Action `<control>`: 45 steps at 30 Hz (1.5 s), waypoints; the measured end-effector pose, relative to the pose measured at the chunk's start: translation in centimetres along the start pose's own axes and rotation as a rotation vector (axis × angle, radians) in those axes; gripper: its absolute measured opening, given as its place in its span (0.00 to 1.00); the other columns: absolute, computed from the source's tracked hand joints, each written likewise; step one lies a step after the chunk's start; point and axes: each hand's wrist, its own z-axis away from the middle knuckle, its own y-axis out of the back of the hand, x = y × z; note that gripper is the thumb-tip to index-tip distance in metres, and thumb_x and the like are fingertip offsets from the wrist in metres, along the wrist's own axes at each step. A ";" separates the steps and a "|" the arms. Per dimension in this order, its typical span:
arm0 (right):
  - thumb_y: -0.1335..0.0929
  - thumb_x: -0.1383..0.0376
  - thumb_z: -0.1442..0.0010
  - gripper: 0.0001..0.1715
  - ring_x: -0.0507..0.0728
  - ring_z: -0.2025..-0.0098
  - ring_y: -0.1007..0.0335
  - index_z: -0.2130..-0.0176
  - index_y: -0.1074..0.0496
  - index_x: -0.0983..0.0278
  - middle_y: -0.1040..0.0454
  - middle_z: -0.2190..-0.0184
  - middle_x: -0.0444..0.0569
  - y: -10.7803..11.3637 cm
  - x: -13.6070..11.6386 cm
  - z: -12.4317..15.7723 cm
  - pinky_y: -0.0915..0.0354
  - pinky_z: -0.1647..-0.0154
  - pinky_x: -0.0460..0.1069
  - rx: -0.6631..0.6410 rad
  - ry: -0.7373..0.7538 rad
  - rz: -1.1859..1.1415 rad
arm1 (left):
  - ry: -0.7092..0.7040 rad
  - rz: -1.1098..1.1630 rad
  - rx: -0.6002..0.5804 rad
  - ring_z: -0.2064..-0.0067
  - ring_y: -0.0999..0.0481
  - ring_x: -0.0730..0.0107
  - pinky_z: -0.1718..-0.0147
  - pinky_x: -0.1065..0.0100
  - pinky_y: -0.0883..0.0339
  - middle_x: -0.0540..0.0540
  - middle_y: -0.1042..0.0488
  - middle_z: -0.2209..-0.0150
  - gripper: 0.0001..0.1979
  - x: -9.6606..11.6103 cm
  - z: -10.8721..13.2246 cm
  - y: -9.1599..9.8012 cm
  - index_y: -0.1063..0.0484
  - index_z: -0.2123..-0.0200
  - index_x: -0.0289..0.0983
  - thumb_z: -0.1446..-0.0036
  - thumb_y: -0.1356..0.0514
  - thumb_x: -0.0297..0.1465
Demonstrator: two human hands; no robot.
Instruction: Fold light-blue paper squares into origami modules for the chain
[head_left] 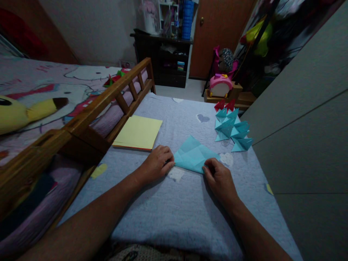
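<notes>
A sheet of light-blue origami paper (192,154), creased and folded to a point at the far side, lies on the cloth-covered surface in front of me. My left hand (160,161) pinches its left corner between thumb and fingers. On the near right edge, my right hand (219,176) grips the same paper, also with thumb and fingers together. Beyond my left hand rests a stack of square paper (138,133), pale yellow on top with an orange-red edge showing below. Folded blue paper pieces (231,125) stand in a group at the far right.
Red folded pieces (225,105) sit behind the blue group. A wooden rail (108,105) runs along the left, with a bed and a yellow plush toy (29,114) past it. A pale cabinet (307,127) borders the right side. A dark shelf (163,59) stands at the back.
</notes>
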 end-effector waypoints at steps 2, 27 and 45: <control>0.35 0.64 0.40 0.05 0.57 0.69 0.31 0.67 0.30 0.61 0.26 0.72 0.47 0.0 0.0 0.0 0.38 0.67 0.50 -0.013 0.005 0.021 | 0.005 -0.010 0.001 0.59 0.33 0.59 0.57 0.58 0.38 0.44 0.30 0.65 0.08 0.0 0.0 -0.1 0.30 0.69 0.36 0.36 0.43 0.30; 0.36 0.63 0.40 0.14 0.57 0.69 0.32 0.56 0.29 0.65 0.29 0.71 0.47 -0.2 0.0 -0.1 0.38 0.65 0.52 -0.052 -0.068 -0.014 | -0.283 -0.239 0.074 0.43 0.29 0.49 0.45 0.50 0.33 0.35 0.28 0.42 0.20 5.4 1.6 -3.1 0.35 0.40 0.33 0.35 0.42 0.30; 0.34 0.66 0.43 0.20 0.55 0.63 0.31 0.50 0.33 0.59 0.29 0.63 0.46 2.4 1.9 -0.7 0.36 0.59 0.52 0.264 -0.257 -0.532 | -0.162 -0.162 0.219 0.60 0.31 0.61 0.61 0.60 0.39 0.45 0.24 0.62 0.07 3.4 0.7 -1.7 0.26 0.66 0.36 0.38 0.41 0.21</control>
